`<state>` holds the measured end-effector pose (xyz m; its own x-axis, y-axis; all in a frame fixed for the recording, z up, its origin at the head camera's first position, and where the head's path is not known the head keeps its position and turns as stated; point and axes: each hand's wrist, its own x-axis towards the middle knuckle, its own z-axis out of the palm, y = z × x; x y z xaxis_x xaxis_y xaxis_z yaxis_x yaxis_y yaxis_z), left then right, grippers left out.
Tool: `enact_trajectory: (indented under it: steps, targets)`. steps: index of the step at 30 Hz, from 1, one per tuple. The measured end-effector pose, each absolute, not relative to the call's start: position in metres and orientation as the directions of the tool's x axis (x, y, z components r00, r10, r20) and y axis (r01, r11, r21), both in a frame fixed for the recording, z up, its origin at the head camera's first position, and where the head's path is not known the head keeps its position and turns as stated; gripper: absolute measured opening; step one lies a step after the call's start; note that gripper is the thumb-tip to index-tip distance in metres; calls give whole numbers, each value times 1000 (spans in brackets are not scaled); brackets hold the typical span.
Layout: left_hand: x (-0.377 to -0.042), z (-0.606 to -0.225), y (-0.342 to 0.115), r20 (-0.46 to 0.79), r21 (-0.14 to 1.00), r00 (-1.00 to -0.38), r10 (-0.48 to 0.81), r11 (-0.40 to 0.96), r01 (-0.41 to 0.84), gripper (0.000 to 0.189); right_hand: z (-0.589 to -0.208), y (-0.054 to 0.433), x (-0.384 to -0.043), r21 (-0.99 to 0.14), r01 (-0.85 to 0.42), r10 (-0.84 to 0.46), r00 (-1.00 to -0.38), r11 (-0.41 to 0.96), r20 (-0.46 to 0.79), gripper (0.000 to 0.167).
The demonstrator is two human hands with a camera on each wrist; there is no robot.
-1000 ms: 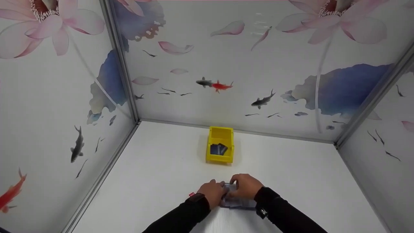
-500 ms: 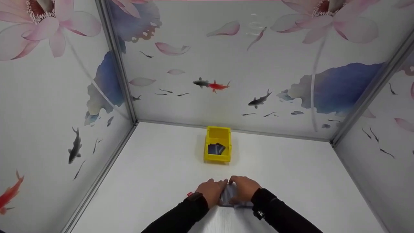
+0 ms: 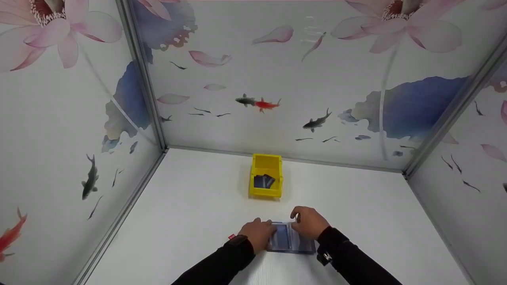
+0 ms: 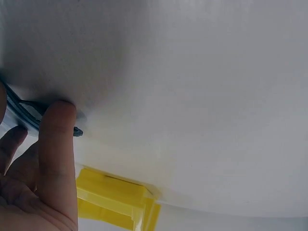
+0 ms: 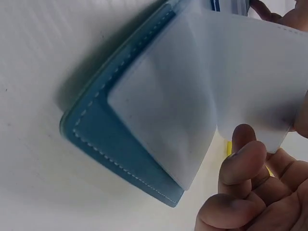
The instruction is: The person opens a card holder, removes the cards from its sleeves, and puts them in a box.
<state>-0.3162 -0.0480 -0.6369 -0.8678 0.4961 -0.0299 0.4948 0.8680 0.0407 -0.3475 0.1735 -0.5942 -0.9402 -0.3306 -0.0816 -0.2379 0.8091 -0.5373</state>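
A blue card holder (image 3: 303, 246) with clear plastic pages lies open on the white table. My left hand (image 3: 256, 234) grips its left edge, thumb on top; one finger reaches along the rim in the left wrist view. At the holder's far side, my right hand (image 3: 311, 222) pinches a clear page (image 5: 262, 72) and holds it raised. Another clear page (image 5: 163, 101) stands off the stitched blue cover (image 5: 120, 144). Something bluish shows in the left part of the holder. Part of the right thumb's contact is cut off at the frame edge.
A yellow bin (image 3: 266, 192) stands beyond the holder, near the back wall, with several dark cards (image 3: 261, 181) in it. Patterned panels (image 3: 237, 130) with fish and flowers enclose the white table (image 3: 206, 206) at the back and both sides.
The right hand has moved away to the right and slightly up, uncovering the holder's left pages. The left hand stays at the left edge. The bin appears unmoved.
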Motion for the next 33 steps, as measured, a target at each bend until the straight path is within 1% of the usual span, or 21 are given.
enact_trajectory:
  steps: [5, 10, 15, 20, 23, 30, 33]
  targets:
    - [-315, -637, -49, -32, 50, -866, 500, 866, 498, 48, -594, 177, -346, -555, -225, -318, -945, 801, -76, 21]
    - [-314, -637, -50, -27, 55, -865, 502, 864, 500, 47, -596, 181, -345, -537, -222, -298, -953, 814, -59, 23]
    - [-313, -635, -50, -39, 66, -865, 500, 865, 497, 48, -599, 186, -344, -518, -222, -290, -955, 826, -54, 20]
    - [-311, -631, -50, -56, 74, -866, 497, 867, 493, 50, -600, 191, -345, -506, -180, -264, -960, 843, -98, 23]
    - [-310, -632, -51, -43, 65, -863, 503, 864, 500, 51, -601, 194, -345, -498, -151, -240, -963, 854, -119, 25]
    - [-311, -634, -50, -52, 62, -866, 497, 867, 494, 54, -600, 192, -345, -430, -125, -185, -978, 894, -101, 32]
    - [-312, -634, -50, -66, 55, -866, 495, 869, 493, 53, -600, 187, -344, -403, -127, -174, -981, 906, -83, 30]
